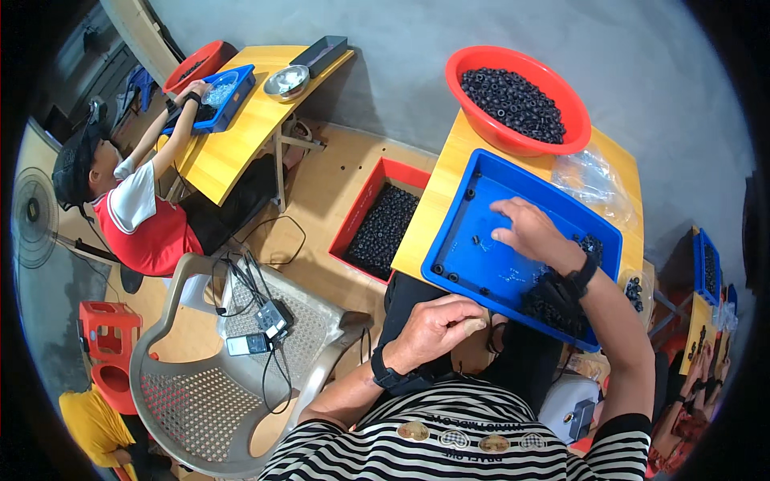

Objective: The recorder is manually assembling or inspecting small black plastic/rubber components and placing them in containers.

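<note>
A blue tray lies on the yellow table before me, with small black ring-shaped parts heaped along its near right side. More of them gather in the right corner, and a few sit apart near its left wall. Over the middle of the tray is my right hand, thumb and fingers apart, nothing visible between them. One small black part lies just left of its thumb. My left hand is beside the tray's near edge, its fingers curled against the thumb; whatever they may hold is hidden.
Behind the tray stands a red basin full of black rings, beside a clear plastic bag. A red crate of black parts is on the floor. A grey chair holds cables and devices. Leftward, another person works at a yellow table.
</note>
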`<control>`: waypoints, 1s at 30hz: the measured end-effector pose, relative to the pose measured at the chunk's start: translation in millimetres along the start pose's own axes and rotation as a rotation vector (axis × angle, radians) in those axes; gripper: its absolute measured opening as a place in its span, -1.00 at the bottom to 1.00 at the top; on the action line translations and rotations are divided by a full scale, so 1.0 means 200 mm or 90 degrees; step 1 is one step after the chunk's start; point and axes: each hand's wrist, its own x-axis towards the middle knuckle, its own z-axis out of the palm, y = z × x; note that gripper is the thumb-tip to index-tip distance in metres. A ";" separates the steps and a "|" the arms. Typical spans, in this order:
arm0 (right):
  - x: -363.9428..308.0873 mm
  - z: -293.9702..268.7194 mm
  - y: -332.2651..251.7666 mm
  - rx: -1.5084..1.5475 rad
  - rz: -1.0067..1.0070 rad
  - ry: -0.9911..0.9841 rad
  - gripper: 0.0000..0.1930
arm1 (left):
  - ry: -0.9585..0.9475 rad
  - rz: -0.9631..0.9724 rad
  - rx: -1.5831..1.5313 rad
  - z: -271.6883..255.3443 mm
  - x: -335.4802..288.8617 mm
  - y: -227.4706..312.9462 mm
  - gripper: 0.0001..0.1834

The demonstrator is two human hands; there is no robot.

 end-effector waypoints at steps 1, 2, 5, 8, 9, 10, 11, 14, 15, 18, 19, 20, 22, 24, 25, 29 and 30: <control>0.05 0.03 0.02 0.002 -0.009 0.022 -0.55 | -0.003 -0.005 -0.003 0.00 0.00 0.00 -0.83; 0.09 0.05 0.04 0.004 -0.018 0.045 -0.53 | -0.003 -0.006 -0.003 -0.01 0.00 -0.01 -0.83; 0.20 0.09 0.01 0.012 0.024 0.071 -0.52 | 0.004 -0.030 -0.015 -0.04 -0.02 -0.01 -0.83; 0.27 0.15 0.01 -0.045 0.048 0.074 -0.53 | 0.023 -0.060 -0.044 -0.06 -0.03 -0.01 -0.84; 0.28 0.15 -0.02 -0.039 0.063 0.090 -0.60 | 0.031 -0.045 -0.039 -0.06 -0.03 -0.02 -0.84; 0.29 0.16 -0.01 -0.037 0.064 0.088 -0.60 | 0.038 -0.030 -0.034 -0.06 -0.03 -0.03 -0.85; 0.30 0.17 0.00 -0.036 0.066 0.088 -0.65 | 0.037 -0.032 -0.035 -0.07 -0.03 -0.03 -0.85; 0.30 0.18 0.01 -0.011 0.055 0.091 -0.72 | 0.046 -0.034 -0.040 -0.07 -0.01 -0.03 -0.86; 0.28 0.18 0.01 0.012 0.042 0.095 -0.74 | 0.044 -0.053 -0.053 -0.07 -0.01 -0.03 -0.86; 0.21 0.17 0.03 0.145 0.030 0.075 -0.72 | 0.043 -0.064 -0.068 -0.08 0.00 -0.02 -0.86; 0.17 0.15 -0.01 0.143 0.028 0.076 -0.72 | 0.049 -0.057 -0.069 -0.09 0.00 -0.02 -0.86; 0.11 0.11 -0.06 0.199 0.022 0.072 -0.71 | 0.049 -0.054 -0.070 -0.09 0.01 -0.02 -0.86; -0.04 0.04 -0.17 0.251 -0.034 0.083 -0.72 | 0.081 -0.077 -0.084 -0.08 0.02 0.00 -0.88; -0.21 0.00 -0.28 0.224 -0.084 0.092 -0.73 | 0.067 -0.068 -0.094 -0.07 0.02 0.00 -0.83; -0.28 0.01 -0.30 0.248 -0.116 0.085 -0.73 | 0.088 -0.146 -0.191 -0.05 0.02 0.03 -0.79; -0.47 0.08 -0.37 0.197 -0.170 0.129 -0.71 | 0.017 -0.271 -0.399 0.02 0.04 0.07 -0.70; -0.50 0.12 -0.35 0.166 -0.200 0.196 -0.71 | 0.012 -0.270 -0.399 0.03 0.04 0.07 -0.70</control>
